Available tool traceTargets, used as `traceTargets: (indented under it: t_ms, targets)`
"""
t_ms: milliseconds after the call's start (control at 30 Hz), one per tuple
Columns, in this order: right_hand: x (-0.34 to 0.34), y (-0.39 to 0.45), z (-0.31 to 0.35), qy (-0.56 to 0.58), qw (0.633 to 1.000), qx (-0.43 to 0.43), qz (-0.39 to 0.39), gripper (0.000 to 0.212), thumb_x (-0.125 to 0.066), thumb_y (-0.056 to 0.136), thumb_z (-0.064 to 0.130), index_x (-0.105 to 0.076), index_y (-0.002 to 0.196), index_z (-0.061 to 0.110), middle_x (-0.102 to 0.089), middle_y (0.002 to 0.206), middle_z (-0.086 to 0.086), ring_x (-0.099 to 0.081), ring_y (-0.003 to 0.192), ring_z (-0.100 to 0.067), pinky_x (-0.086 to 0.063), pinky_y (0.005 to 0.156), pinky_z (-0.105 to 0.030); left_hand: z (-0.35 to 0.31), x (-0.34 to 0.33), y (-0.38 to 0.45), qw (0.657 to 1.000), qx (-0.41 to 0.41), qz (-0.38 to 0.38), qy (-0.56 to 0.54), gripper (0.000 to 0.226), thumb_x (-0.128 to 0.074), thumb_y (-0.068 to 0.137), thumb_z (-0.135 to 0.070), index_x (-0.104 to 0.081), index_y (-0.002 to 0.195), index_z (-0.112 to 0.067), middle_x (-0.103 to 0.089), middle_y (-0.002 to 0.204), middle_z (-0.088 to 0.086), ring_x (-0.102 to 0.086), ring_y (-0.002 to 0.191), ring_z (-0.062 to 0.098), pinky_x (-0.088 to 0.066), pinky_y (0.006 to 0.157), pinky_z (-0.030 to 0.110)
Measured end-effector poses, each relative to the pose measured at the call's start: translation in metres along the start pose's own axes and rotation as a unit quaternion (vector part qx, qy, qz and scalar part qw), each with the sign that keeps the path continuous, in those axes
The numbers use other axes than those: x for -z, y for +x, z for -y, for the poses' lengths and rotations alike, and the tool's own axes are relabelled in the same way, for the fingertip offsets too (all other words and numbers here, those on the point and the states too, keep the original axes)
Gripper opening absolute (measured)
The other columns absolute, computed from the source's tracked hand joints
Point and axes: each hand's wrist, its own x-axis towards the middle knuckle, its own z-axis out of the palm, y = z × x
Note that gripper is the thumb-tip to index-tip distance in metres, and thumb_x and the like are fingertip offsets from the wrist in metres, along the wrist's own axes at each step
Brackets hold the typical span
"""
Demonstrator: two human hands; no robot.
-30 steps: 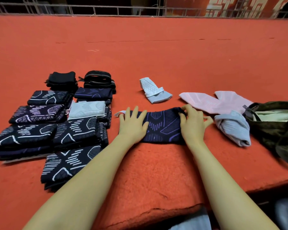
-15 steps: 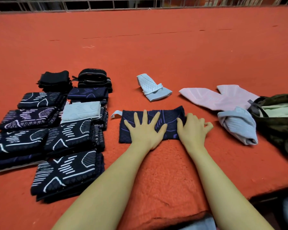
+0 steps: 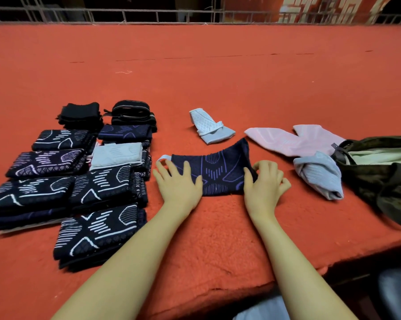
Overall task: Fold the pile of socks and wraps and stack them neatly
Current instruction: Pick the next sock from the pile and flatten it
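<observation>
A: Hands first, nearest the camera. The left hand (image 3: 180, 187) lies flat with straight fingers on the left part of the navy wrap (image 3: 214, 173), pinning it to the red felt table (image 3: 218, 239). Half a second ago it sat at the middle of the cloth; now it has slid back toward the white tab end.

B: And the right hand (image 3: 263, 184)?

A: Its fingers curl at the wrap's right edge, and that corner now rises off the felt where before it lay flat. The pinch itself is probably thumb against fingers, though the cloth hides the contact.

B: So the fold is starting.

A: That is the fair reading: right end lifted, ready to carry over to the left.

B: Farther out?

A: Left of the hands, the folded stacks (image 3: 68, 181) stand in rows. Beyond the wrap lies a pale blue sock (image 3: 210, 130), and to the right the pink socks (image 3: 292, 140) and a grey-blue bundle (image 3: 319, 175) wait unfolded beside a camouflage bag (image 3: 384, 172).
</observation>
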Motion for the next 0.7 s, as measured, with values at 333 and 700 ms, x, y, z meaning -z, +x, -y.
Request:
traceTargets:
  t_ms: [333,700]
  targets:
    - [0.008,-0.006,0.023,0.05,0.998,0.016,-0.03,0.011,-0.059,0.082,0.024,-0.062,0.09,0.017,-0.062,0.09,0.002,-0.055,0.086,-0.024,-0.017,0.079,-0.03,0.013,-0.006,-0.016,0.993,-0.005,-0.097,-0.062,0.034,-0.045,0.097,-0.026,-0.054,0.129,-0.021,-0.058,0.113,0.016,-0.05,0.103,0.037,-0.024,0.096,0.044]
    - [0.026,-0.011,0.021,0.082,0.997,-0.009,0.012,0.01,-0.066,0.083,0.014,-0.063,0.092,0.013,-0.06,0.097,-0.004,-0.055,0.093,-0.028,-0.024,0.082,-0.034,0.01,0.001,-0.051,0.987,-0.077,-0.137,-0.024,0.054,-0.074,0.07,-0.032,-0.064,0.121,-0.017,-0.058,0.126,0.016,-0.052,0.113,0.043,-0.035,0.092,0.047]
